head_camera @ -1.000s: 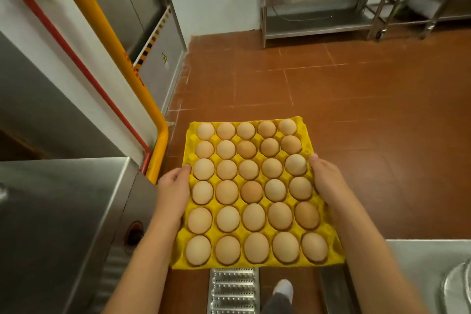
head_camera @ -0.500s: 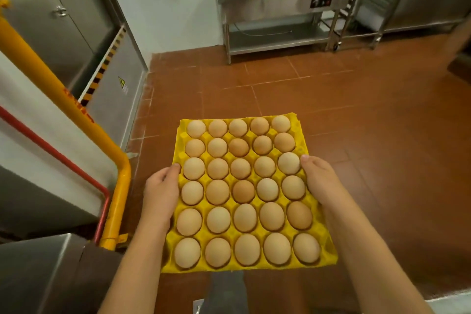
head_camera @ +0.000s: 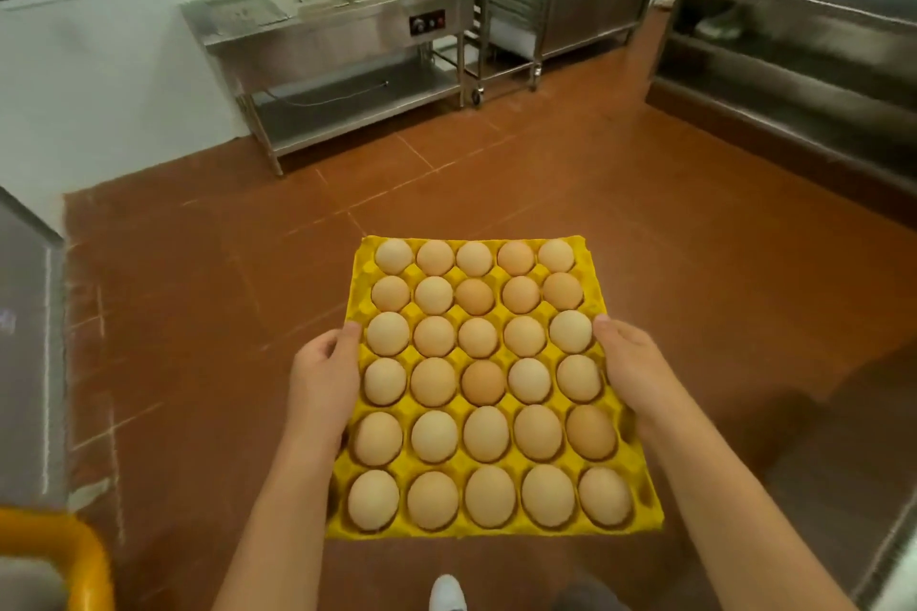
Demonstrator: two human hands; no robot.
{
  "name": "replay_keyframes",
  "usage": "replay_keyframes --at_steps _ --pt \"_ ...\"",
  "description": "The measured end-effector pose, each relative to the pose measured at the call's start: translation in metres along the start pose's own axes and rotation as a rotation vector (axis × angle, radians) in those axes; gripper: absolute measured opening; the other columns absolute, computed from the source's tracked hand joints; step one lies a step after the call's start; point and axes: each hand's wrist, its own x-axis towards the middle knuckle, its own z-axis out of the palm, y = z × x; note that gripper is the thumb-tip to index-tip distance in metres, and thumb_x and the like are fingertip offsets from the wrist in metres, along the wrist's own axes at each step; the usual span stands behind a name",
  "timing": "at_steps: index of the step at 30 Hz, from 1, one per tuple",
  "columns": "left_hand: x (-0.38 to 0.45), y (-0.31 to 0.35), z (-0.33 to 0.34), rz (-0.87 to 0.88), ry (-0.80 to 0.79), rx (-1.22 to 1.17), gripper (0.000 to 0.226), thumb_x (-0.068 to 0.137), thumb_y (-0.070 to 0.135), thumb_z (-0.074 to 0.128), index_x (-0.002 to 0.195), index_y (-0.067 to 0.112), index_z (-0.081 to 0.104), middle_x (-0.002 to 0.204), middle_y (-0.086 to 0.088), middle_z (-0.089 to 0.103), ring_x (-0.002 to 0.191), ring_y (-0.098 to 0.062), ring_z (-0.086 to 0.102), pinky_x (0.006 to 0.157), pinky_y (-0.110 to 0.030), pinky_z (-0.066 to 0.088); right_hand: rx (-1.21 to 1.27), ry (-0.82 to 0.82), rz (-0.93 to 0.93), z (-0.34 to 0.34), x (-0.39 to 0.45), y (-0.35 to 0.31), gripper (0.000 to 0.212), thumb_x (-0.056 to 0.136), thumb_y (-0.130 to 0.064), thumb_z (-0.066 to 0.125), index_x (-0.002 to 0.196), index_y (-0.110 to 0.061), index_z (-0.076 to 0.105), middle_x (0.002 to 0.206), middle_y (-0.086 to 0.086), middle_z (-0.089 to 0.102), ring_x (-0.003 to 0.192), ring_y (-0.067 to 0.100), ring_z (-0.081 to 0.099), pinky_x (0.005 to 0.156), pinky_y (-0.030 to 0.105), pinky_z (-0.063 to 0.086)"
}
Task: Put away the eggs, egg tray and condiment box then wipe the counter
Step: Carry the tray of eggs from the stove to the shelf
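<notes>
hands carry a yellow moulded-pulp egg tray in mid-air above the red-brown tiled floor. the left hand grips the tray's left edge, thumb on top; the right hand grips the right edge likewise. pale brown eggs fill all its cups. a stainless steel warming counter stands far, by the wall.

both hands gripping egg tray edges, arms fwd.
</notes>
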Motion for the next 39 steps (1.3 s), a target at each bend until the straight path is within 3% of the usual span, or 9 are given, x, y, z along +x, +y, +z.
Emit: replay_keyframes --at_steps 1,4,6,11,18,21,27,32,39 --pt "0.012 0.006 0.011 -0.002 -0.028 0.006 0.039 0.098 0.047 0.051 0.07 0.026 0.068 0.068 0.018 0.071 0.072 -0.01 0.064 0.064 -0.036 0.054 0.008 0.025 0.009 -0.004 0.007 -0.004 0.037 0.105 -0.034 0.04 0.081 -0.027 0.067 0.084 -0.021 0.066 0.084 0.001 0.06 0.069 0.024 0.047" --pt "0.044 0.021 0.046 0.009 -0.103 0.025 0.04 0.098 0.045 0.052 0.076 0.015 0.067 0.07 0.005 0.071 0.072 -0.015 0.062 0.063 -0.035 0.051 0.022 0.056 0.051 -0.02 0.032 -0.013 0.037 0.105 -0.035 0.04 0.099 -0.017 0.071 0.104 0.0 0.072 0.102 0.021 0.065 0.093 0.042 0.052" --pt "0.063 0.032 0.072 0.027 -0.148 0.023 0.035 0.098 0.044 0.052 0.083 0.015 0.067 0.075 0.0 0.066 0.074 -0.017 0.059 0.063 -0.034 0.048 0.042 0.091 0.07 -0.032 0.054 -0.015 0.036 0.105 -0.035 0.04 0.1 -0.015 0.069 0.11 0.007 0.072 0.108 0.027 0.064 0.099 0.05 0.049" --pt "0.108 0.062 0.14 0.024 -0.173 0.025 0.024 0.098 0.043 0.053 0.086 0.023 0.059 0.082 -0.003 0.061 0.076 -0.019 0.055 0.066 -0.036 0.045 0.072 0.087 0.063 -0.063 0.129 -0.022 0.036 0.105 -0.036 0.04 0.107 -0.015 0.069 0.109 0.005 0.071 0.106 0.025 0.064 0.099 0.05 0.049" --pt "0.161 0.126 0.223 0.027 -0.149 0.011 0.026 0.098 0.042 0.054 0.085 0.021 0.062 0.081 -0.007 0.065 0.077 -0.023 0.06 0.071 -0.043 0.051 0.119 0.052 0.006 -0.113 0.234 -0.063 0.029 0.105 -0.037 0.041 0.094 -0.025 0.066 0.107 -0.001 0.07 0.103 0.022 0.064 0.097 0.046 0.05" --pt "0.176 0.147 0.257 0.07 -0.137 0.028 0.029 0.098 0.042 0.053 0.085 0.02 0.064 0.08 -0.006 0.067 0.076 -0.021 0.061 0.069 -0.04 0.052 0.128 0.068 0.003 -0.135 0.274 -0.074 0.031 0.105 -0.038 0.041 0.108 -0.021 0.066 0.11 0.0 0.068 0.109 0.024 0.062 0.1 0.048 0.049" --pt "0.208 0.182 0.312 0.076 -0.175 0.085 0.039 0.1 0.042 0.051 0.075 0.022 0.072 0.073 0.011 0.075 0.073 -0.013 0.069 0.058 -0.03 0.051 0.164 0.14 -0.012 -0.164 0.324 -0.079 0.033 0.105 -0.036 0.042 0.081 -0.027 0.063 0.086 -0.017 0.062 0.081 0.002 0.056 0.068 0.025 0.046" --pt "0.236 0.205 0.363 0.075 -0.247 0.116 0.039 0.099 0.045 0.051 0.079 0.019 0.073 0.075 0.007 0.075 0.084 -0.023 0.07 0.072 -0.044 0.058 0.155 0.193 0.03 -0.189 0.366 -0.082 0.031 0.105 -0.037 0.041 0.083 -0.027 0.062 0.089 -0.016 0.061 0.083 0.002 0.055 0.072 0.031 0.046" --pt "0.307 0.245 0.454 0.13 -0.37 0.124 0.048 0.099 0.047 0.051 0.089 0.004 0.069 0.085 -0.008 0.074 0.09 -0.034 0.069 0.075 -0.051 0.056 0.144 0.319 0.087 -0.226 0.44 -0.101 0.033 0.104 -0.039 0.042 0.083 -0.026 0.064 0.09 -0.015 0.064 0.083 0.003 0.058 0.066 0.027 0.046"
